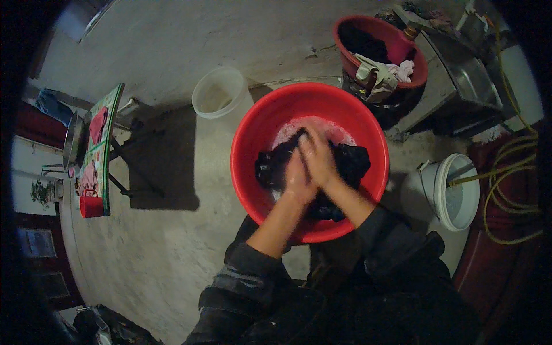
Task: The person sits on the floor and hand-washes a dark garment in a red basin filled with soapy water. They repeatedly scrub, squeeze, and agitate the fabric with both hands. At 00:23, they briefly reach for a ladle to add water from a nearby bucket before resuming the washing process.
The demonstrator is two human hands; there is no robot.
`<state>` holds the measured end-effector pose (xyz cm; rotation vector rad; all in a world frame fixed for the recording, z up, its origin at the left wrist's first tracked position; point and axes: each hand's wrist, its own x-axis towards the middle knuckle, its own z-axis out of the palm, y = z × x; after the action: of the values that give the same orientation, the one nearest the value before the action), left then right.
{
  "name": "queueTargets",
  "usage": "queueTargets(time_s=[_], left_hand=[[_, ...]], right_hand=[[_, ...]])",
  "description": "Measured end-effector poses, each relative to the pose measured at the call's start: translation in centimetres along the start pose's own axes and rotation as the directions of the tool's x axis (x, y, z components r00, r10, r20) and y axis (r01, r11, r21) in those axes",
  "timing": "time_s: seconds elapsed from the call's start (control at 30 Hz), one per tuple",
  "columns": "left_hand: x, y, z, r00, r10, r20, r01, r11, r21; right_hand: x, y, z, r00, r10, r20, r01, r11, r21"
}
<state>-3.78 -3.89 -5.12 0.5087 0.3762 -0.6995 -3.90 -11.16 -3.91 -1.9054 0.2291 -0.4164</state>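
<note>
A large red plastic basin [250, 129] sits in front of me, with soapy suds [284, 128] inside. A dark wet cloth [353, 161], probably a garment, lies bunched in it. My left hand [299, 174] and my right hand [318, 155] are pressed together over the basin's middle. A fold of the dark cloth shows between them near the fingertips. Both hands look slightly blurred, and the fingers hide how much cloth they hold. Dark sleeves are pushed back on both forearms, which reach over the basin's near rim.
Beyond the basin stands a translucent bucket [220, 97]. A reddish tub [349, 56] of clothes is at the upper right. To the right are a white bucket [444, 194] and a coiled yellowish hose [496, 185]. A folding table [101, 142] with a red mug [92, 205] stands left.
</note>
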Motion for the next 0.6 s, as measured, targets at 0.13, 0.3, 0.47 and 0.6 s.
queueTargets(time_s=[0.13,0.3,0.47,0.6], left_hand=[[-1.8,-0.5,2.6,0.991,-0.015,0.136,0.019,0.999,-0.031],[0.9,5.3,-1.2,0.825,0.055,0.563,0.063,0.98,-0.189],[0.1,4.4,0.8,0.926,-0.026,0.376,0.165,0.926,-0.341],[-0.6,4.3,2.2,0.899,-0.082,0.43,0.203,0.949,-0.243]], right_hand=[[2.3,1.0,-1.4,0.993,0.062,-0.104,-0.068,0.996,-0.054],[-2.8,-3.6,1.5,0.955,-0.27,0.119,0.282,0.955,-0.093],[-0.8,-3.0,0.1,0.929,-0.314,0.197,0.37,0.823,-0.432],[0.6,-3.7,-1.3,0.909,-0.35,0.226,0.416,0.728,-0.545]])
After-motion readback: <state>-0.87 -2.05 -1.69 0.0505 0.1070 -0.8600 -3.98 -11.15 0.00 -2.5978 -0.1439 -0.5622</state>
